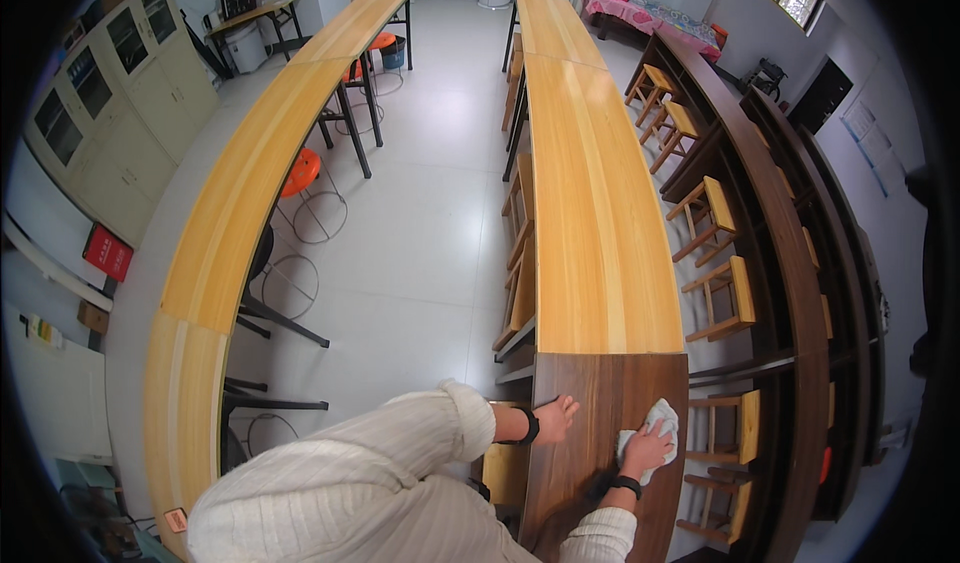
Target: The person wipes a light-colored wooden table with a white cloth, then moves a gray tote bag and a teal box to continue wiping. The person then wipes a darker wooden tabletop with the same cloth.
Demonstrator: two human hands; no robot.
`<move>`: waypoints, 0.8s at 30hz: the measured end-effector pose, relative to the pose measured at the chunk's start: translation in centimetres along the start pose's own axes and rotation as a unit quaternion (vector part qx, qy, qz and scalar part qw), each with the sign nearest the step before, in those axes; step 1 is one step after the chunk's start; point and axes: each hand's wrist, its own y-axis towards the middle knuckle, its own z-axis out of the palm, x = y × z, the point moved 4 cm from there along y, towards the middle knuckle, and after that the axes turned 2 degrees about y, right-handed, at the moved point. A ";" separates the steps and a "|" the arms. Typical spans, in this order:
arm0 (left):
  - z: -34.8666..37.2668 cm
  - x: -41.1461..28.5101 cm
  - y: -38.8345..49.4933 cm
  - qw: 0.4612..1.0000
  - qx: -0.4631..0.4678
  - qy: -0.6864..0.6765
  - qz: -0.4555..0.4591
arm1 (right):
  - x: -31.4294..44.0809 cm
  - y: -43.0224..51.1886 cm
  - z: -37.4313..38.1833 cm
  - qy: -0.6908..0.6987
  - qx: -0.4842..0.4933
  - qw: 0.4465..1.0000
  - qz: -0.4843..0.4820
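Under my right hand (pixel 646 449) is a crumpled white cloth (pixel 664 417), pressed flat against a dark brown wooden tabletop (pixel 581 473) near its right edge. The fingers lie spread over the cloth, and part of it sticks out beyond them. My left hand (pixel 555 419) rests on the same dark tabletop, close to its left edge, with nothing in it. Both wrists wear black bands.
A light wood table (pixel 592 210) joins the dark one at its far end. Wooden stools (pixel 712 300) stand along the right, beside dark shelved desks (pixel 780 263). Across the aisle runs another light table row (pixel 247 165), with an orange stool (pixel 301 173) and a phone-like object (pixel 175 520).
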 end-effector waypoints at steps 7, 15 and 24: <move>-0.8 0.2 -0.1 1.000 0.016 -0.018 -0.016 | 1.2 -11.8 -0.9 0.077 -0.021 0.975 -0.207; -1.4 0.5 -0.9 1.000 0.023 -0.004 -0.002 | -19.8 -23.7 -0.7 -0.023 0.011 0.984 0.176; 1.9 -0.4 1.2 0.997 -0.007 -0.081 -0.005 | -16.6 -27.6 1.5 -0.127 0.066 0.988 0.059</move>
